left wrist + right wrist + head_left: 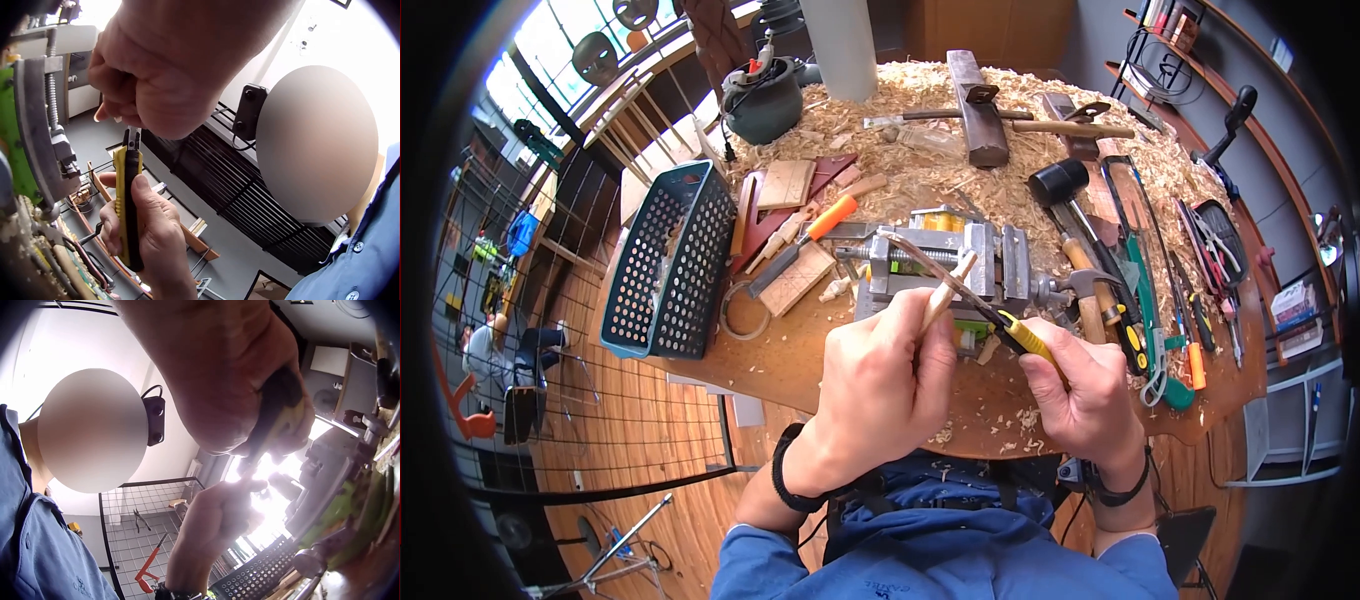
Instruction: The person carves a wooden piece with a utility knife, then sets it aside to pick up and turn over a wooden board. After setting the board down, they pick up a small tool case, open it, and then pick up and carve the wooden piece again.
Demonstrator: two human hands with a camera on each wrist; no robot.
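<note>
Your left hand [880, 370] has its fingers curled round a small pale wooden piece [940, 300], whose end juts up above the near side of the surface [785, 365]. Your right hand [1090, 390] grips a yellow-and-black utility knife [1034, 345], its fingers wrapped round the handle. The long blade slants up and left, crossing the wooden piece in the head view; whether its edge touches the wood, I cannot tell. Just beyond your hands stands a metal vise [990, 252]. A perforated basket [632, 325] sits to your left, a black-headed mallet [1058, 181] lies to your right, and shavings [840, 130] cover the far part.
</note>
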